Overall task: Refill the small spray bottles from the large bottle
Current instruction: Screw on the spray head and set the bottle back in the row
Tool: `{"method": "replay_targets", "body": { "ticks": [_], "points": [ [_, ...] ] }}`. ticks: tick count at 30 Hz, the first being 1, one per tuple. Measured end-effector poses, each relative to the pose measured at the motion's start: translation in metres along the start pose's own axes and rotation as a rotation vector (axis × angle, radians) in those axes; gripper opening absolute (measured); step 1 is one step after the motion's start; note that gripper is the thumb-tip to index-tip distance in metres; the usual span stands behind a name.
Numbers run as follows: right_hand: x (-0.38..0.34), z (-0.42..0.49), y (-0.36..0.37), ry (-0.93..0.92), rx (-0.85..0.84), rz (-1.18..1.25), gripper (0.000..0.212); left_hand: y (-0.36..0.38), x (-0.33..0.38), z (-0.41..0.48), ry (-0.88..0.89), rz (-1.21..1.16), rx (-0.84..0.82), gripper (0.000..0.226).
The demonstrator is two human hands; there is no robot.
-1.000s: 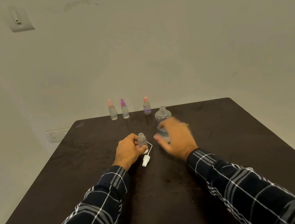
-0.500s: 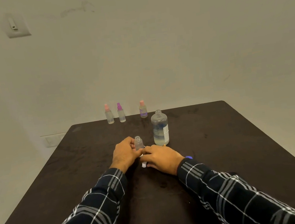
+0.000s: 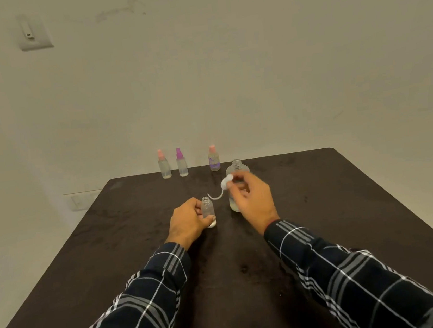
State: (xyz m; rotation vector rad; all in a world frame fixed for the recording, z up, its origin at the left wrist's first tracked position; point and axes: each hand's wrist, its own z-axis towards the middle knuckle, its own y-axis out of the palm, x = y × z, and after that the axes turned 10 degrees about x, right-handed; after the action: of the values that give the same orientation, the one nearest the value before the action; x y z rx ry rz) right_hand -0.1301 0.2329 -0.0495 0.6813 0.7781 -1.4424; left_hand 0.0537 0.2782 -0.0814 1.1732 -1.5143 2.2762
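My left hand (image 3: 188,221) grips a small clear bottle (image 3: 207,206) that stands upright and uncapped on the dark table (image 3: 139,255). A small white cap (image 3: 212,224) lies on the table under its fingertips. My right hand (image 3: 252,200) pinches a white spray head (image 3: 225,182) in the air; its thin dip tube (image 3: 215,196) curves down towards the small bottle's mouth. The large clear bottle (image 3: 237,168) stands open right behind my right hand, mostly hidden by it.
Three small spray bottles stand at the table's far edge: one with a pink top (image 3: 164,167), one with a purple top (image 3: 182,166), one with a pink top and purple label (image 3: 214,161). A wall rises just behind them.
My right hand left the large bottle, dropped to the table beside the small bottle, picked up the white spray head and lifted it. My left hand stayed on the small bottle.
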Motion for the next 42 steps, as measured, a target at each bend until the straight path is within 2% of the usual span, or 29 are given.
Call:
{"method": "replay_targets", "body": {
  "ticks": [2, 5, 12, 21, 25, 30, 35, 37, 42],
  "points": [
    [-0.011, 0.007, 0.003, 0.101, 0.084, 0.127, 0.016, 0.000, 0.000, 0.000, -0.002, 0.004, 0.004, 0.031],
    [-0.016, 0.012, 0.007, 0.129, 0.067, 0.186, 0.022, 0.001, 0.000, 0.000, -0.002, 0.006, 0.008, 0.031],
    [-0.005, 0.014, 0.010, 0.123, 0.031, 0.031, 0.011, 0.002, 0.003, 0.001, -0.027, 0.006, -0.003, 0.031],
    [-0.021, 0.018, 0.011, 0.079, 0.072, 0.046, 0.013, 0.001, 0.003, -0.001, -0.013, 0.026, 0.007, 0.032],
    [-0.016, 0.020, 0.011, 0.089, 0.050, 0.013, 0.004, 0.000, 0.005, -0.002, -0.009, 0.030, 0.002, 0.032],
    [-0.012, 0.023, 0.019, 0.108, 0.021, -0.069, 0.017, -0.002, 0.006, -0.003, -0.010, 0.026, -0.008, 0.030],
    [-0.022, 0.026, 0.026, 0.077, 0.024, -0.054, 0.016, -0.003, 0.008, -0.004, -0.016, 0.032, -0.013, 0.030],
    [-0.023, 0.024, 0.028, 0.093, -0.003, -0.040, 0.010, -0.003, 0.007, -0.004, -0.016, 0.022, -0.008, 0.030],
    [-0.011, 0.011, 0.034, 0.149, -0.100, -0.050, 0.010, -0.002, 0.005, -0.006, -0.004, 0.018, 0.004, 0.029]
  ]
}}
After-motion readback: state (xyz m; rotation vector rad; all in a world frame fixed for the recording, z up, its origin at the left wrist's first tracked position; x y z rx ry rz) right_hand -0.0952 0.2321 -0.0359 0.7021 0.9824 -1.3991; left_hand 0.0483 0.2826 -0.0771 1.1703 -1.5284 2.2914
